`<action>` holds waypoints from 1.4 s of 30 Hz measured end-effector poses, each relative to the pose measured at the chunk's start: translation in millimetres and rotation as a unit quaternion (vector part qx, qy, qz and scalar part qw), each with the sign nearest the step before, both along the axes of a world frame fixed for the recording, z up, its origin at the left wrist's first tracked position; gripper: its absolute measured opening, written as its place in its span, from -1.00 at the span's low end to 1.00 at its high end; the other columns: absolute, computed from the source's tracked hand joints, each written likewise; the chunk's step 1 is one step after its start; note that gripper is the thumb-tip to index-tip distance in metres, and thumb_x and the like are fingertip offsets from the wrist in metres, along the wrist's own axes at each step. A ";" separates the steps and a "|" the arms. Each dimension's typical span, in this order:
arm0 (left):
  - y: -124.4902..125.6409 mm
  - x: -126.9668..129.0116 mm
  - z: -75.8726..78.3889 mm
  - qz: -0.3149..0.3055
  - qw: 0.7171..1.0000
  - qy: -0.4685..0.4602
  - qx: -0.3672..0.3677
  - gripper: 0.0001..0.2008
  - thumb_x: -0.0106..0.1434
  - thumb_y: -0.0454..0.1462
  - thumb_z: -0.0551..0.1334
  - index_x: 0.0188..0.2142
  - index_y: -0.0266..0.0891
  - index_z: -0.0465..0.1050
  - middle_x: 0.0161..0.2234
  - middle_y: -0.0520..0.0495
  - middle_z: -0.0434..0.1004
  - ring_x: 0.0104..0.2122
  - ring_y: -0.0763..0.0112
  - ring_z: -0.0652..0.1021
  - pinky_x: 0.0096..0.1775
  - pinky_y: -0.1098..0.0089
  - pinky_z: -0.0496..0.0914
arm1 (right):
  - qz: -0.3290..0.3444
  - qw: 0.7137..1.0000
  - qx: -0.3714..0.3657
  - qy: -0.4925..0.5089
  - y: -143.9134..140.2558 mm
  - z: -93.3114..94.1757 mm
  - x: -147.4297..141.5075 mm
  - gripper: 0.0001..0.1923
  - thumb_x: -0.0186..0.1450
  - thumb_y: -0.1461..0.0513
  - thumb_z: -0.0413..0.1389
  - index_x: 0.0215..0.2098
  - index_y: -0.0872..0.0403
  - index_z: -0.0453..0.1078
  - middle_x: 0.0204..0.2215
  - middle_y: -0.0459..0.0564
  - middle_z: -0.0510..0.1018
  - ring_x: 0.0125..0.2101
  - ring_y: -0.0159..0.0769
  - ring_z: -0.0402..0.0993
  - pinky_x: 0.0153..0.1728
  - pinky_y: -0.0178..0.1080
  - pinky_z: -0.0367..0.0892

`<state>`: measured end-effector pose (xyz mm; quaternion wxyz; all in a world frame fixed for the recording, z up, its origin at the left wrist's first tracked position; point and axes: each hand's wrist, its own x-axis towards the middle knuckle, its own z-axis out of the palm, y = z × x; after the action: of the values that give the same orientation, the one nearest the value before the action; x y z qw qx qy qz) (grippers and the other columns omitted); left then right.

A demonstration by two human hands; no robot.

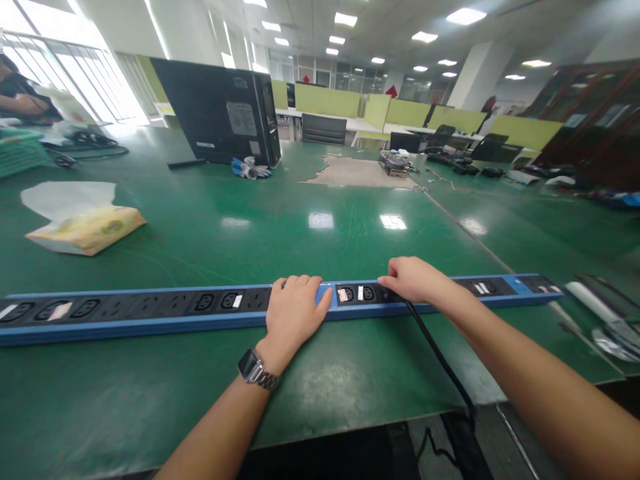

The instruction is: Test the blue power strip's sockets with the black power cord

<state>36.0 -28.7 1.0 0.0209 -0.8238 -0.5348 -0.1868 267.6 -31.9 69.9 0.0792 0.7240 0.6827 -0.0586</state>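
A long blue-and-black power strip point(165, 305) with several sockets lies across the green table. My left hand point(296, 308), a watch on its wrist, presses down on the strip's middle; its fingers curl over the far edge and the thumb sits on the top face. Farther right, my right hand point(415, 280) pinches at a socket, closed on the plug end of a black power cord. The hand covers most of that plug, so how deep it sits cannot be seen. From beneath the hand, the cord point(440, 357) runs down over the table's near edge.
A tissue pack point(93, 230) lies at left. Behind it stand a black computer case point(220, 110) and gloves point(251, 169). Metal parts point(397, 163) sit on a bare patch. Plastic-wrapped items point(607, 327) are at right, beyond the strip's end. A person point(23, 97) is at far left.
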 end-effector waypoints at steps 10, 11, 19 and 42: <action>-1.8 2.4 0.9 0.010 1.000 0.021 0.006 -0.61 0.36 -0.06 -0.02 -0.08 -0.10 0.51 -0.21 -0.13 0.60 -0.15 0.18 0.50 -0.05 0.16 0.18 | -0.022 0.995 0.094 0.019 -24.0 -8.4 -6.7 -0.68 0.32 0.04 -0.02 -0.30 0.08 0.43 -0.39 0.06 0.58 -0.37 -0.22 0.49 -0.41 -0.28 0.17; -1.8 2.5 0.5 0.010 1.000 0.022 0.009 -0.61 0.36 -0.06 -0.02 -0.08 -0.10 0.51 -0.21 -0.13 0.60 -0.15 0.17 0.50 -0.04 0.15 0.18 | -0.030 0.991 0.122 0.034 -26.2 -0.4 1.4 -0.68 0.31 0.02 -0.01 -0.32 0.07 0.43 -0.42 0.03 0.57 -0.39 -0.24 0.48 -0.42 -0.29 0.16; -1.0 2.1 -0.6 0.003 0.999 0.025 0.025 -0.59 0.37 -0.06 -0.05 -0.10 -0.11 0.53 -0.24 -0.14 0.59 -0.17 0.13 0.50 -0.08 0.13 0.19 | -0.071 0.987 0.123 0.071 -35.8 23.8 94.8 -0.66 0.20 -0.03 0.06 -0.47 0.04 0.44 -0.64 -0.11 0.43 -0.57 -0.35 0.31 -0.51 -0.31 0.09; -0.1 2.3 1.1 0.005 0.999 0.038 0.019 -0.57 0.37 -0.05 -0.06 -0.08 -0.11 0.52 -0.21 -0.11 0.60 -0.16 0.13 0.52 -0.07 0.12 0.22 | -0.030 0.989 0.141 0.020 -45.4 -19.5 159.5 -0.66 0.24 -0.02 0.02 -0.41 0.03 0.46 -0.60 -0.06 0.47 -0.54 -0.31 0.36 -0.47 -0.30 0.12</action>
<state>38.3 -28.9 2.1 0.0578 -0.8269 -0.5345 -0.1649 427.0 -77.3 50.4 -0.0393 0.7469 0.6634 0.0217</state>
